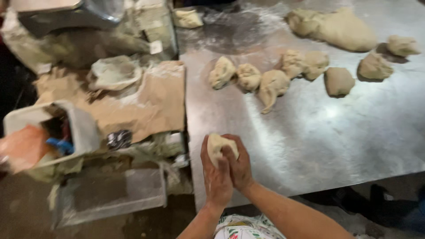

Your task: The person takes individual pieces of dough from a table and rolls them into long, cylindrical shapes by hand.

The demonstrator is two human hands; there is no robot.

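Beside steel table (336, 132), white bin (84, 126) holds clutter; left hand (216, 175) and right hand (239, 166) clamp dough ball (218, 146).

Your near half of the steel table (336, 146) lies bare toward its right edge. Far half blocked: a row of dough lumps (265, 77) mid-table, the big dough mass (336, 28) at the far edge. Cardboard clutter (146, 102) crowds the left edge.
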